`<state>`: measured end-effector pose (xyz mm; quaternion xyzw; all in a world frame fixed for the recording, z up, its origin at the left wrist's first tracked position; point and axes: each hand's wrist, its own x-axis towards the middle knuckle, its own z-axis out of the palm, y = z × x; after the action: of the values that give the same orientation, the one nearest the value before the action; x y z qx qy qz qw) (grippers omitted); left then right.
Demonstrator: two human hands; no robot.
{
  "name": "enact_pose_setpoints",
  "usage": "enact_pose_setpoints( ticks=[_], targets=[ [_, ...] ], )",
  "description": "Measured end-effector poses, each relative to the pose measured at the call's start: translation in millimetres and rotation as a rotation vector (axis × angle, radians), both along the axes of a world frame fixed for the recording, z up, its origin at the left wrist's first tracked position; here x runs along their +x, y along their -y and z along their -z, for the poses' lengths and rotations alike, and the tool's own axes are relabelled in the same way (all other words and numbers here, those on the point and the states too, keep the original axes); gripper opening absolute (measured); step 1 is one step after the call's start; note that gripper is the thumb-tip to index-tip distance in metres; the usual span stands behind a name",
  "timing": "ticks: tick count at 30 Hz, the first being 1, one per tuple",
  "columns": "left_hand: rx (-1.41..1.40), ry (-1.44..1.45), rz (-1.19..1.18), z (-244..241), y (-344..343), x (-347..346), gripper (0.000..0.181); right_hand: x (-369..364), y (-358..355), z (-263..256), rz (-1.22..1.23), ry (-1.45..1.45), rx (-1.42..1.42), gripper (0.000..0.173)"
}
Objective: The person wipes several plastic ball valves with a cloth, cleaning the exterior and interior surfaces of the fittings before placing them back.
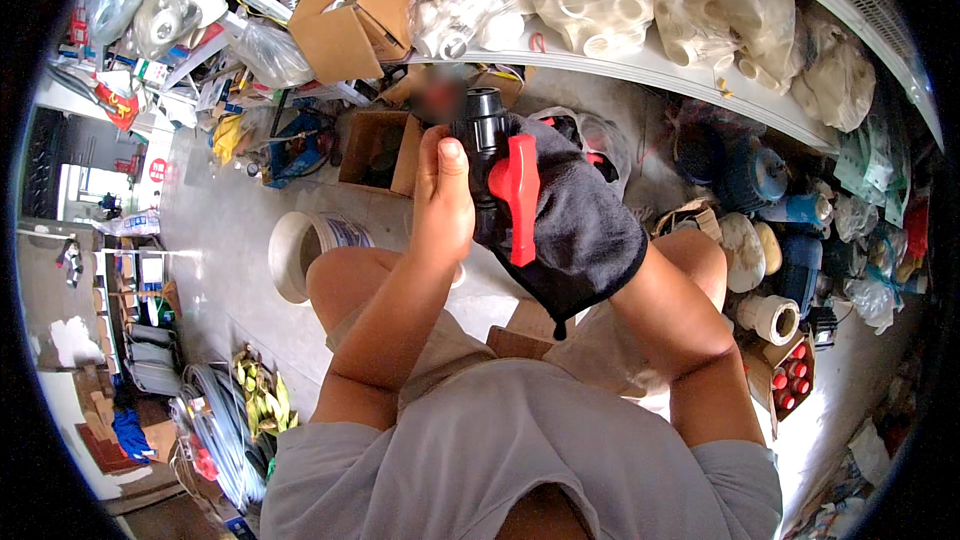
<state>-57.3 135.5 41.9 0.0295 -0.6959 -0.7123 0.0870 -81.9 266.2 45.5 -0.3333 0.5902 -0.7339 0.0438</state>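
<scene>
A black plastic ball valve (480, 124) with a red lever handle (519, 199) is held up before my chest, its capped end pointing away from me. My left hand (444, 199) grips the valve from the left side, thumb and fingers raised along its body. A dark grey, black-edged cloth (589, 221), like a mitt or pouch, covers my right hand (581, 195) to the wrist. It presses against the valve's right side behind the lever. The fingers under the cloth are hidden. A small black tip hangs from the cloth's lower corner.
A white shelf (517, 58) ahead holds bagged white pipe fittings (600, 4) and an open cardboard box (352, 22). On the floor are a white bucket (292, 255), a brown carton (379, 157) and, at right, a box of red-capped bottles (787, 382). Coiled hose (221, 420) lies lower left.
</scene>
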Motion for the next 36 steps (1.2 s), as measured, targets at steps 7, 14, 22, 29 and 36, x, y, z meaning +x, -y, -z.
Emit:
enact_pose_setpoints(
  ticks=[7,14,22,29,36],
  targets=[
    [0.3,0.095,0.012,6.5,3.2,1.8,0.053,-1.9,-8.2,1.9,-0.178,0.232,-0.049,0.031],
    [0.643,0.442,0.241,-20.5,13.9,6.6,0.056,-3.0,-16.2,-14.6,-0.17,0.271,-0.034,0.029],
    [0.627,0.653,0.347,-21.3,20.3,11.1,0.054,-3.1,-13.8,-44.6,0.189,0.155,0.171,0.035],
    [0.561,0.676,0.31,-26.1,16.8,13.4,0.053,-7.2,-28.0,-39.5,0.32,-0.504,0.532,0.028],
    [1.225,0.738,0.5,10.5,36.5,19.5,0.052,-8.0,-18.2,-22.6,0.271,-0.366,0.445,0.039]
  ],
)
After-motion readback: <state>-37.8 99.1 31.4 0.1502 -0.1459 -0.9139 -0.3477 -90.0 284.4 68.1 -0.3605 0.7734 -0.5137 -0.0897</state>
